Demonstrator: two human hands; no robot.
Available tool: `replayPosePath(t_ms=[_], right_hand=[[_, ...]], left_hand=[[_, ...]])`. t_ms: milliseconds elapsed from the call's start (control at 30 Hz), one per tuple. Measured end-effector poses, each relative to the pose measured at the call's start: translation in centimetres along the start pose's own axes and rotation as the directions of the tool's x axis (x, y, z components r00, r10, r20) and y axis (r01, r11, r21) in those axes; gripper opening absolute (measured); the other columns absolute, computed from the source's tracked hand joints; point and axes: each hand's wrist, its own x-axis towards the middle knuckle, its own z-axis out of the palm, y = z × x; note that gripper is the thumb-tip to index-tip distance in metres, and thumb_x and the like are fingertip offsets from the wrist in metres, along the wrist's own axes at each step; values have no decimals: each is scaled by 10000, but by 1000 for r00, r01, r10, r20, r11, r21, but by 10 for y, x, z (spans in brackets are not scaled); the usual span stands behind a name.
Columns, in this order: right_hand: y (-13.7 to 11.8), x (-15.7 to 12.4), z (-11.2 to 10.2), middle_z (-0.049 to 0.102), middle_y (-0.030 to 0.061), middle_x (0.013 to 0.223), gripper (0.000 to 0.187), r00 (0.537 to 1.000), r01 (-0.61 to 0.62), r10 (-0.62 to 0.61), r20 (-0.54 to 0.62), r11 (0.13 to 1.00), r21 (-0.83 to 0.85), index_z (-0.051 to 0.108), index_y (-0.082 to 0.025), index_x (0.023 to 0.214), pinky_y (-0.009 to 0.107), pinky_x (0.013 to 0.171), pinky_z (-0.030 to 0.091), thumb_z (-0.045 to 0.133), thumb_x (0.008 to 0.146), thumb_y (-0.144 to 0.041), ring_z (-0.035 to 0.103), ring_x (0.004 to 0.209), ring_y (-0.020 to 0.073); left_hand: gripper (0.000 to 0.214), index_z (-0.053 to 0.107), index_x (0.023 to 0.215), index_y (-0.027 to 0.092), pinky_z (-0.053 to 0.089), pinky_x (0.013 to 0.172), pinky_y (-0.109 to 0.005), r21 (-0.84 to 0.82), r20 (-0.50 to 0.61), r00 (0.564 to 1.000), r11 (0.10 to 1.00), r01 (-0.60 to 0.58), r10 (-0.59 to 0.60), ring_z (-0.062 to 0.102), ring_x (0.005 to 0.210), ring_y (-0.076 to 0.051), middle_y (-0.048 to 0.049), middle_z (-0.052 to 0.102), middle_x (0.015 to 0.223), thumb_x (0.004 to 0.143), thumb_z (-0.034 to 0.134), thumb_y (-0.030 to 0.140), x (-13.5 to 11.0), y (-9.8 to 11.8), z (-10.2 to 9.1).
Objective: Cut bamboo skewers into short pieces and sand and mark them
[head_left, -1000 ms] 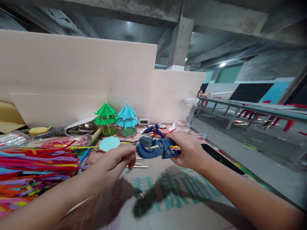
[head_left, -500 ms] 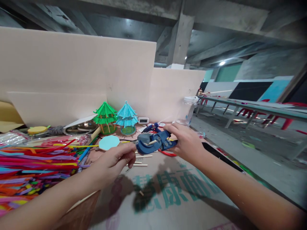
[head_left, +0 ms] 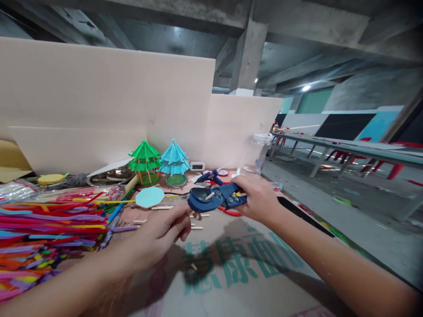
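Here, the right hand (head_left: 259, 197) is wrapped around the handles of a blue, hooked hand cutter (head_left: 216, 201) above a cardboard sheet (head_left: 284, 293) printed with green characters (head_left: 235, 263). The left hand (head_left: 172, 225), its fingers curled nearly closed, pinches a slim, pale wooden stick (head_left: 209, 196) that lies across the cutter's curved jaw.

site: craft workshop, occupying a bare concrete interior.
concrete beams (head_left: 307, 26) are spanning the ceiling (head_left: 158, 31) and a pillar (head_left: 248, 61) is rising behind pale boards (head_left: 99, 92); on the worktop (head_left: 251, 297), a heap of coloured fuzzy stems (head_left: 56, 218) is lying, a glue gun (head_left: 212, 176) is resting near a green-roofed model hut (head_left: 144, 152) and a blue-roofed model hut (head_left: 174, 157); red seats (head_left: 398, 171) are standing by a long table (head_left: 360, 147), scraps (head_left: 343, 200) littering the floor (head_left: 291, 211).
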Motion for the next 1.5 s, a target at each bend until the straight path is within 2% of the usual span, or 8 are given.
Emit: replayPosePath(t_ms=[167,367,600,733,900,1100,1300,1500], right_hand=[[1,-3,1,688,67,699,125,996,-33,37,86,998,-46,626,-184,837,306,586,365,586,770,-282,602,619,218],[-1,-3,2,661,57,626,88,999,-6,9,48,997,-75,607,-195,751,305,557,334,535,787,-229,595,576,207],[4,3,6,747,114,1064,350,929,-342,311,201,928,145,653,-179,1109,335,758,482,651,764,-237,695,937,289],[9,4,8,751,90,1040,323,882,-454,405,242,867,206,656,-208,1115,345,730,494,680,815,-325,695,920,299],[6,5,7,744,91,1118,386,889,-429,368,273,879,210,648,-216,1168,387,832,520,688,785,-236,695,1008,314],[0,4,6,717,116,1225,422,890,-417,356,285,887,197,643,-220,1190,434,927,525,713,776,-265,672,1110,333],[-3,6,7,732,125,1151,377,897,-391,326,299,901,190,655,-199,1111,460,929,525,727,743,-237,676,1074,341],[-2,3,11,699,115,1232,446,907,-386,317,276,889,246,606,-214,1212,456,950,514,727,794,-312,660,1118,323]], left_hand=[[287,500,796,206,411,601,-232,-11,-6,999,999,41,-41,466,615,-119,25,520,690,1007,333,307,2,-3,4],[290,510,780,208,395,570,-233,7,-52,998,999,33,-32,473,603,-124,16,540,688,991,350,326,3,-9,4],[328,650,1005,206,456,704,-264,340,-65,992,932,128,-113,619,816,-188,-38,676,896,986,377,387,11,-24,-24],[247,703,872,211,438,685,-273,526,30,986,841,124,-164,621,792,-206,-45,682,858,910,464,264,10,-40,-24],[228,729,909,215,463,737,-275,532,15,984,835,143,-178,645,848,-210,-53,706,922,851,511,179,8,-48,-16],[265,707,1022,183,533,832,-352,505,-57,977,838,205,-205,655,965,-235,-57,703,1038,995,490,333,9,-66,-20],[335,602,1256,178,568,905,-440,484,-77,967,838,250,-244,639,1073,-233,-102,616,1277,973,602,357,8,-78,-15],[252,652,1085,171,551,760,-337,487,-160,960,828,278,-228,662,870,-196,-54,689,1020,965,576,380,8,-68,-20]])
